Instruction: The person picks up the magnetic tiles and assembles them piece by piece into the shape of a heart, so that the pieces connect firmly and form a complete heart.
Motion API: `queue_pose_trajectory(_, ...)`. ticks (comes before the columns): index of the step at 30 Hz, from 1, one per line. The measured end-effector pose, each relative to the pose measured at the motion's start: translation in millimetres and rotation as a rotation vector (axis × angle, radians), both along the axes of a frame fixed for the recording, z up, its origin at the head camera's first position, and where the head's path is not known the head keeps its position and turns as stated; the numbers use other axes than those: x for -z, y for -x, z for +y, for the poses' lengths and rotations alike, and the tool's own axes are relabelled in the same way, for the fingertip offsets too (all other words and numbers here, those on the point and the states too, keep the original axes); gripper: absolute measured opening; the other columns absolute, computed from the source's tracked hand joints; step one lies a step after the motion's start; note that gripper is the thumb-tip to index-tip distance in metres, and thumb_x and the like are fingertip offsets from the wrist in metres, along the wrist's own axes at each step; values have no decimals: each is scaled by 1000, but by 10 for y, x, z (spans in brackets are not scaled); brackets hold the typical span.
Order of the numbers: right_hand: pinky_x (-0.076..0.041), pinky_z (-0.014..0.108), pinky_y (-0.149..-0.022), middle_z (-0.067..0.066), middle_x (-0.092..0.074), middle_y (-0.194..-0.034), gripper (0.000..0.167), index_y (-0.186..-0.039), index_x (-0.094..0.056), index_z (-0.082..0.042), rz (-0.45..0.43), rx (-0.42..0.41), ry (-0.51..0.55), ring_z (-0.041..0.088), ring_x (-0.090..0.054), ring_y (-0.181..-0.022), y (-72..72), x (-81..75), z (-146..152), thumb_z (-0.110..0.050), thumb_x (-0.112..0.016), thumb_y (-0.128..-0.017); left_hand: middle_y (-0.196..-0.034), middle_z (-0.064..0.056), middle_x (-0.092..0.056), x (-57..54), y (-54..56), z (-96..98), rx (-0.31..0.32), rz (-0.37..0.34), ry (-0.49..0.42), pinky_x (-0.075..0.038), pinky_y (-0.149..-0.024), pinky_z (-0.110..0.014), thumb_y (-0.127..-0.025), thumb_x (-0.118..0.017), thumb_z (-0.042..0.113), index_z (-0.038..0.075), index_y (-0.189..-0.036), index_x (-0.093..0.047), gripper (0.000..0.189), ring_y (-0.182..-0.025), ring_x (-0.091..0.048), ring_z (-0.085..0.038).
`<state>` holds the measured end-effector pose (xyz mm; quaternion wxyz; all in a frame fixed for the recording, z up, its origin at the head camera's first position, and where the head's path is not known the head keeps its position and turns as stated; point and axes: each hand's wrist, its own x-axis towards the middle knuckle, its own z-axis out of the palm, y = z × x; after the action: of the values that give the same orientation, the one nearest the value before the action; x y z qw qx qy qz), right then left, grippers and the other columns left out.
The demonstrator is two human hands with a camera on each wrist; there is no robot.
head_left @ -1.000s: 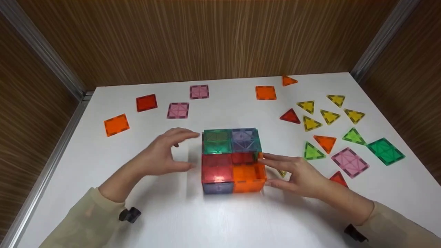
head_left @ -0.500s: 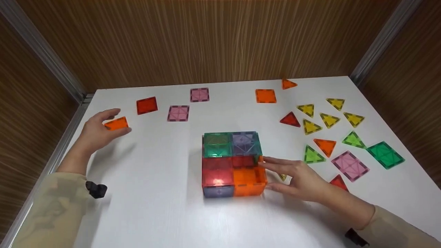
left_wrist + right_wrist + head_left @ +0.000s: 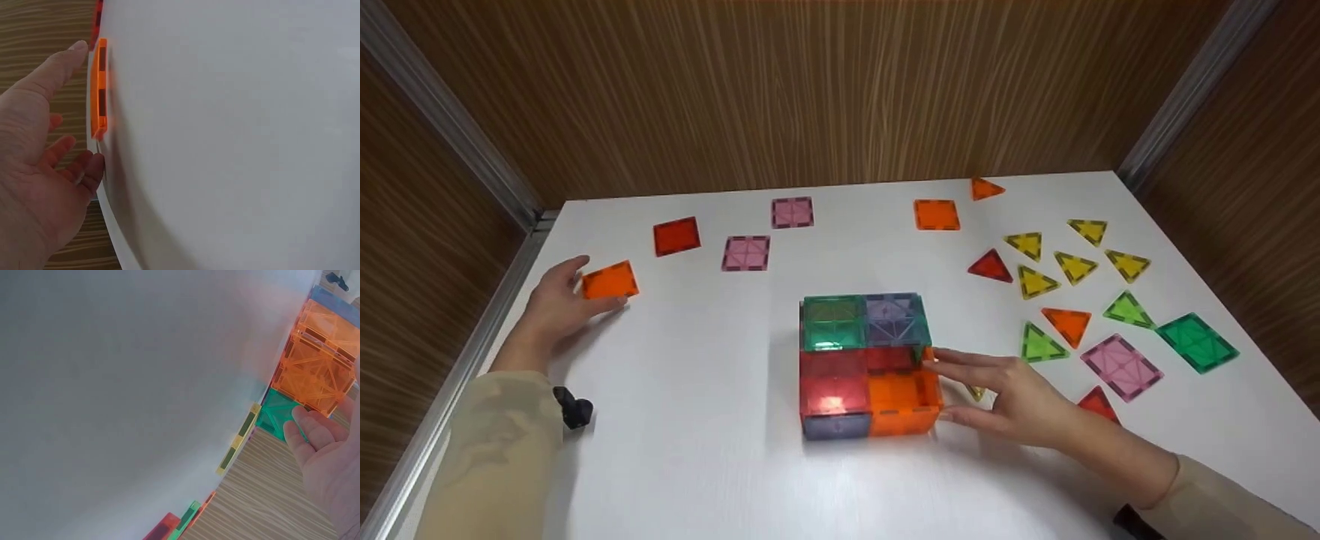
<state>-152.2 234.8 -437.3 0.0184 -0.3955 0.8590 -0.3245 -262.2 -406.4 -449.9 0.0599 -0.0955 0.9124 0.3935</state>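
Translucent magnetic tiles form a box (image 3: pixel 835 382) in the middle of the head view. Its back carries a green and a purple top tile, its front left is red, and its front right is an orange compartment without a top. My right hand (image 3: pixel 1020 397) rests straight fingertips and thumb against the box's right side; in the right wrist view its fingers (image 3: pixel 301 444) lie at a green tile (image 3: pixel 275 410). At the far left, my left hand (image 3: pixel 556 311) spreads thumb and fingers about an orange square tile (image 3: pixel 610 282). The left wrist view shows this tile (image 3: pixel 99 87) nearly edge-on.
A red square (image 3: pixel 676 236), two pink squares (image 3: pixel 746 253) and another orange square (image 3: pixel 937 214) lie toward the back. On the right lie several yellow triangles (image 3: pixel 1037 281), green, red and orange triangles, a pink square (image 3: pixel 1123 367) and a green square (image 3: pixel 1197 342). Wood-grain panels surround the table.
My left hand has left the box's left side and reached out to the orange square at the far left. My right hand stays against the box. The head view has tipped up slightly.
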Motion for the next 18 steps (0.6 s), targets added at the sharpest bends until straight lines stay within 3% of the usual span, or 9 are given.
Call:
queue_pose_trajectory(10,-62,36,-87,6,-61,-151,59,-151,-62,-14,-21,4,2,28,-67,-128,-13,0,3,-36,-79,-98,-171,-33,-9,76,10,-38,68,-68,79,-12,-121,-74,-95,-76,51,5,-170,-3,114,-155,-12,-57)
queue_pose_trajectory(18,-62,36,-88,6,-61,-151,57,-151,-62,-15,-11,1,-5,28,-67,-128,-5,7,5,-35,-77,-99,-165,-37,-22,33,-61,60,94,-57,117,-23,-120,-71,-96,-78,45,-2,-167,-22,101,-149,-24,-57)
